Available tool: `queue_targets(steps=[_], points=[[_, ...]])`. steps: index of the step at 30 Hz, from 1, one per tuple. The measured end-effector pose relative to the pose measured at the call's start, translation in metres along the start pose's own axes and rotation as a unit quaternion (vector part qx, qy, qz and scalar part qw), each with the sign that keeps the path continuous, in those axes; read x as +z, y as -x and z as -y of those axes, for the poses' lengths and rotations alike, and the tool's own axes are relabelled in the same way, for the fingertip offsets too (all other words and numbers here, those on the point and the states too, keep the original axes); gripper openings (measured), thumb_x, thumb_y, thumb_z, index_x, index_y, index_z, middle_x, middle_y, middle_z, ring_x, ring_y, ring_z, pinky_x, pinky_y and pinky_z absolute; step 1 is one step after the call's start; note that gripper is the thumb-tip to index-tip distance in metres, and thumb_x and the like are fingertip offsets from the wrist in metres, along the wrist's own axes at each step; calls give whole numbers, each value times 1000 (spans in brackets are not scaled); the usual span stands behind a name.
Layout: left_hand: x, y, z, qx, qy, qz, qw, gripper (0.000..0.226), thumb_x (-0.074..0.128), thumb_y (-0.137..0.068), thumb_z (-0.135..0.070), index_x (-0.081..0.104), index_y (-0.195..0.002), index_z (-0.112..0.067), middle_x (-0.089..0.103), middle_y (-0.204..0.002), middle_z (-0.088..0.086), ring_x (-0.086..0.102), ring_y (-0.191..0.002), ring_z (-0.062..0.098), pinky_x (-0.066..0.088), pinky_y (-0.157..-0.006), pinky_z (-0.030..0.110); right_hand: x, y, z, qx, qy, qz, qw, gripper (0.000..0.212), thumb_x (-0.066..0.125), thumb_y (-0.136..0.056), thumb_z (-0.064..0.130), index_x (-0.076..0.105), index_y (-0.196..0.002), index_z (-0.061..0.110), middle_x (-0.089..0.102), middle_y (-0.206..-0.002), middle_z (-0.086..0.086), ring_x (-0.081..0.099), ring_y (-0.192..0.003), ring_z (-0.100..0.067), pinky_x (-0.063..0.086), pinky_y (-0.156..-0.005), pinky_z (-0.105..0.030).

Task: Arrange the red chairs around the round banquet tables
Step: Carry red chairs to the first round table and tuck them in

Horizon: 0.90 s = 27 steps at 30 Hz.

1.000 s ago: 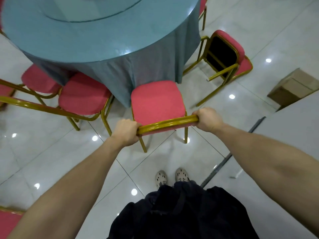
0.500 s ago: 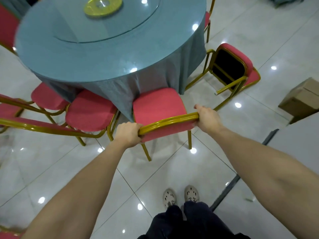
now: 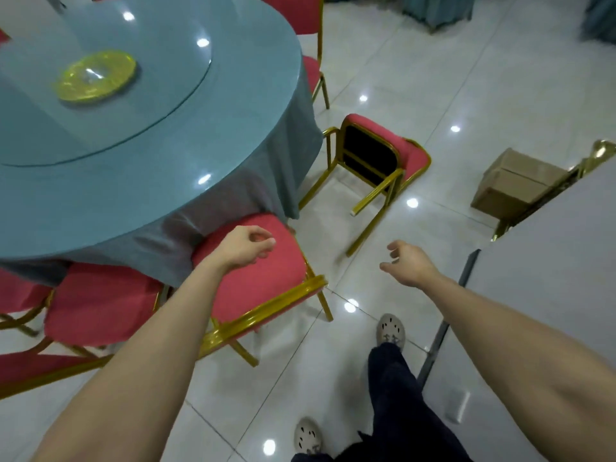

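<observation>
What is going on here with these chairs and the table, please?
A person is setting red chairs around a round table. Neither hand holds anything right now: the left hand hovers over the seat of a chair pushed up to the tablecloth, and the right hand hangs open over the floor. A tipped chair lies on its side by the table, probably the next to be set.

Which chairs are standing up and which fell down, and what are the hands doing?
Near chair: upright, pushed up to the tablecloth.
Farther chair: tipped over on the floor, black underside showing.
Left hand: empty, fingers loosely curled, over the near chair's seat.
Right hand: empty, relaxed, over the floor.
Cardboard box: closed, on the floor.
</observation>
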<state>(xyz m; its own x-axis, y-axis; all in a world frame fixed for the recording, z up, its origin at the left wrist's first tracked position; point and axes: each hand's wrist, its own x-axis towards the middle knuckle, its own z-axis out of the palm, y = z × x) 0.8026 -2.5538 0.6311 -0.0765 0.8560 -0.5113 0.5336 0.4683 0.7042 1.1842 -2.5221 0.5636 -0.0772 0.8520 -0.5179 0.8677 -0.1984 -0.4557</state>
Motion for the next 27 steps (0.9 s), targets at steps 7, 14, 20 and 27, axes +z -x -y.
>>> queue_targets(steps=[7, 14, 20, 27], points=[[79, -147, -117, -3, -31, 58, 998, 30, 71, -104, -26, 71, -130, -11, 81, -110, 5, 80, -101, 24, 62, -98, 53, -123, -132, -71, 14, -31, -25, 999, 61, 74, -100, 39, 52, -151, 13, 60, -147, -11, 65, -124, -28, 56, -104, -45], [148, -280, -247, -11, -14, 79, 997, 27, 69, -104, -37, 71, -128, -24, 81, -106, -7, 79, -95, 6, 63, -80, 31, -258, -250, -124, 26, -39, -20, 999, 62, 75, -98, 41, 55, -149, 12, 63, -145, -10, 65, -124, -27, 54, -102, -40], [180, -391, -343, -11, -22, 96, 995, 28, 67, -106, -34, 70, -131, -22, 80, -111, -5, 78, -102, 11, 63, -99, 42, -350, -349, -144, 27, -61, -29, 997, 61, 75, -98, 39, 56, -149, 12, 63, -144, -8, 62, -126, -26, 53, -104, -39], [212, -574, -447, -10, 20, 83, 996, 23, 68, -106, -26, 70, -125, -13, 80, -112, 9, 79, -103, 25, 61, -101, 52, -448, -518, -160, 15, -39, -18, 999, 60, 74, -99, 39, 56, -149, 12, 63, -144, -6, 63, -125, -25, 52, -105, -40]])
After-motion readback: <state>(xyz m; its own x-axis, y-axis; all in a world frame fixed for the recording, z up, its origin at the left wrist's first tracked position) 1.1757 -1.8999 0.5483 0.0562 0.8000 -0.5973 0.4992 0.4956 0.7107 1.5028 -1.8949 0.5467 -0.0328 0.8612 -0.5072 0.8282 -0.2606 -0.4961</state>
